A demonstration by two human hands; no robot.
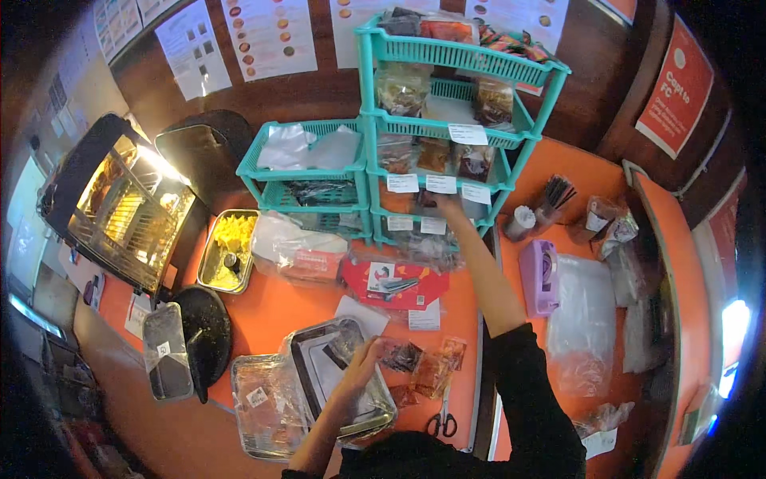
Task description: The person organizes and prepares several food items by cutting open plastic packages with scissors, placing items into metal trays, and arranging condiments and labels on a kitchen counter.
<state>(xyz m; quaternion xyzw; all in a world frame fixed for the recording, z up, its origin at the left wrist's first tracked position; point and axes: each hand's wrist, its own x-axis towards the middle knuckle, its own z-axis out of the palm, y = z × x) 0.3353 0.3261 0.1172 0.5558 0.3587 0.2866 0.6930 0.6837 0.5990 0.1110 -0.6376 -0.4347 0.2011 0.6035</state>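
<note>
My right hand (441, 202) reaches into a lower tier of the teal plastic basket rack (473, 54), its fingers partly hidden behind the shelf front; what it touches cannot be made out. Small bags with dark and brown contents (476, 161) lie one tier above it. My left hand (362, 359) is over the stacked metal trays (383, 401), beside a clear packet with dark contents (402, 357); whether it grips the packet is unclear. Reddish-brown sauce packets (432, 374) and black-handled scissors (443, 423) lie on the orange counter to the right of the trays.
A lit food warmer (119, 209), a metal pan of yellow food (233, 230) and a black pan (206, 335) are at left. Wrapped boxes (299, 251) and a red printed carton (365, 278) lie before the rack. A purple tape dispenser (532, 293) and plastic bags (580, 317) are at right.
</note>
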